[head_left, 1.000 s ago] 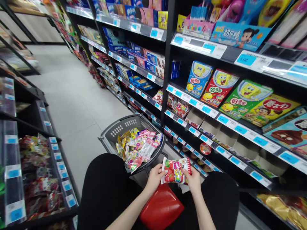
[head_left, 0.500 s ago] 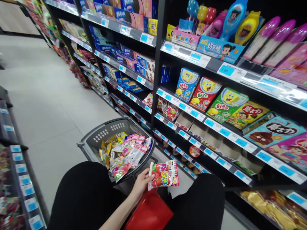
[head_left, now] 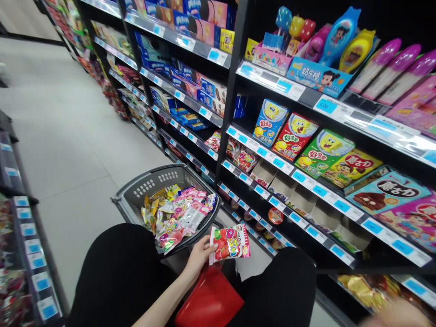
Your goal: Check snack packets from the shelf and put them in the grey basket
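Note:
My left hand grips the left edge of a red and white candy bag, held flat above my knees beside the basket. The grey shopping basket stands on the floor just ahead, filled with several bright snack packets. A blurred patch of skin at the bottom right corner is probably my right hand; it lies low by the bottom shelf, and its fingers do not show.
Black shelving with boxed sweets and blue price tags runs along the right. A red stool seat sits between my knees. Another shelf unit stands on the left. Pale floor tiles stretch up the aisle.
My right hand has let go of the candy bag and moved off to the lower right. The left hand alone now holds the bag. The view has turned right and up.

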Tool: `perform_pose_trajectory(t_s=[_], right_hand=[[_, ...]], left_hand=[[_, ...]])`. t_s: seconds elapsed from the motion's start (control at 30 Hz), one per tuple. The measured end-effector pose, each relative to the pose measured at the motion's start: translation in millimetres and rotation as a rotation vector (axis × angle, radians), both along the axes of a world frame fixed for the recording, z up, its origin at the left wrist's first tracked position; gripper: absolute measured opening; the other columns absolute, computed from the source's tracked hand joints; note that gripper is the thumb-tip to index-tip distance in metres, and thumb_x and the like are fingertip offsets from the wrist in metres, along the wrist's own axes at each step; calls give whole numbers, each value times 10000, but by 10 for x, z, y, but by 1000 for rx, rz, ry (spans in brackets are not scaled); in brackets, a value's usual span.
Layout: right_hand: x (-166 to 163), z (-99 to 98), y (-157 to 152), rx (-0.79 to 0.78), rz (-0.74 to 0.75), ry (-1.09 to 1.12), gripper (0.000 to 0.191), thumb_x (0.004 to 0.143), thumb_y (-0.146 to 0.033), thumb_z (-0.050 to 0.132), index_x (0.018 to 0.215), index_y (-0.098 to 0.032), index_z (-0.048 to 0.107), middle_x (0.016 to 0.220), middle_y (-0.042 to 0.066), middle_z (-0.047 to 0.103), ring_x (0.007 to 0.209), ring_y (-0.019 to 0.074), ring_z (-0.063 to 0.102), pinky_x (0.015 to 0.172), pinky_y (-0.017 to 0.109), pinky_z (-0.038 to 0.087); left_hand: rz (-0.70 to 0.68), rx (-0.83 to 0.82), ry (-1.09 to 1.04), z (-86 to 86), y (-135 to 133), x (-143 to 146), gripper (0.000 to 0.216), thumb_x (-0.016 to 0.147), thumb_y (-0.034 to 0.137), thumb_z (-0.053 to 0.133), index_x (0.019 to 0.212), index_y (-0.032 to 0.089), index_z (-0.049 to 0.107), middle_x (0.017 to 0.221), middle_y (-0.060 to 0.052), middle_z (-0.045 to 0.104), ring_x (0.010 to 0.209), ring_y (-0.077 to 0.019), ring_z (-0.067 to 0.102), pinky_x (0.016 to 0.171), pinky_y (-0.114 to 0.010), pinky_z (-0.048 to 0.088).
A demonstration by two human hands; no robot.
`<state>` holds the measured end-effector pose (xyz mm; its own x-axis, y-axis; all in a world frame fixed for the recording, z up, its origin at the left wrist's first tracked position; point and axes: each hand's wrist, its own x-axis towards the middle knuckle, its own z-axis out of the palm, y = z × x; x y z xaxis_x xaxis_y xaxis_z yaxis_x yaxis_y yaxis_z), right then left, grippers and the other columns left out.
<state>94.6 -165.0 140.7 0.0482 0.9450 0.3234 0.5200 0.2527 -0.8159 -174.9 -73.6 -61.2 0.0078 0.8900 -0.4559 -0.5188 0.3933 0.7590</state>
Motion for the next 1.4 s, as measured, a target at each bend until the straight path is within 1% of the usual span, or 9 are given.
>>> perform_pose_trajectory(t_s=[0.1, 0.2, 0.3, 0.4, 0.63, 0.87, 1.07, 1.23, 1.4], right_hand=[[-367, -183, 753, -19, 14, 35, 350, 778, -426, 490, 1090, -294, 579, 1070, 80, 627, 1040, 305, 541, 855, 507, 426], [-640, -820, 1235, -274, 24, 106, 432, 707, -463, 576, 1033, -181, 598, 1087, 138, 619, 896, 291, 608, 795, 433, 476], [-736, -1539, 1353, -512, 153, 372, 491, 616, -445, 675, 1002, -152, 600, 933, 132, 678, 814, 286, 647, 713, 380, 515], [-705, -1916, 1309, -527, 75, 512, 469, 594, -510, 683, 883, -145, 620, 657, 77, 683, 668, 267, 657, 624, 373, 522], [-654, -1870, 1281, -643, 311, 525, 477, 584, -490, 719, 887, -127, 661, 855, 116, 712, 799, 294, 661, 739, 422, 511], [-766, -1885, 1235, -522, 222, 395, 410, 640, -466, 677, 872, -128, 673, 852, 113, 710, 793, 305, 645, 701, 397, 514], [-638, -1814, 1212, -364, 185, 300, 327, 672, -447, 645, 818, -161, 706, 839, 94, 686, 807, 274, 614, 736, 374, 501], [-628, -1749, 1200, -360, 372, 347, 237, 663, -435, 663, 728, -218, 734, 956, 105, 651, 917, 278, 597, 822, 394, 467], [-621, -1787, 1188, -387, 443, 318, 200, 696, -407, 639, 742, -240, 738, 1227, 116, 534, 1137, 294, 484, 918, 410, 407]], left_hand=[[19, 49, -22, 2, 1, -7, 496, 533, 297, 783, 946, 150, 551, 743, -57, 711, 676, -248, 677, 640, -343, 529], [21, 74, -27, -8, -19, -15, 488, 547, 307, 778, 951, 152, 553, 771, -70, 711, 693, -253, 677, 643, -345, 527], [0, 80, -27, -32, -40, -18, 471, 547, 315, 779, 933, 146, 570, 756, -72, 711, 688, -253, 675, 664, -358, 523], [-6, 72, -12, -49, -43, -5, 458, 533, 312, 787, 905, 136, 586, 730, -75, 708, 673, -251, 673, 664, -359, 521], [-44, 81, -40, -83, -15, 20, 430, 530, 323, 785, 879, 118, 639, 769, -105, 710, 696, -261, 667, 674, -368, 508], [-68, 25, -26, -97, -59, -36, 364, 557, 354, 762, 802, 103, 662, 729, -99, 697, 721, -247, 650, 694, -349, 489], [-391, -163, -591, 109, -128, -106, 586, 676, 617, 548, 1065, 180, 571, 1016, -146, 639, 928, -342, 603, 717, -515, 470], [-185, -155, -537, 9, -157, -18, 186, 672, 163, 674, 821, 64, 628, 811, -126, 672, 770, -216, 651, 751, -312, 483], [-79, -213, -467, -72, -156, 31, 344, 558, -45, 657, 879, 75, 628, 806, -114, 684, 737, -218, 658, 771, -352, 481]])
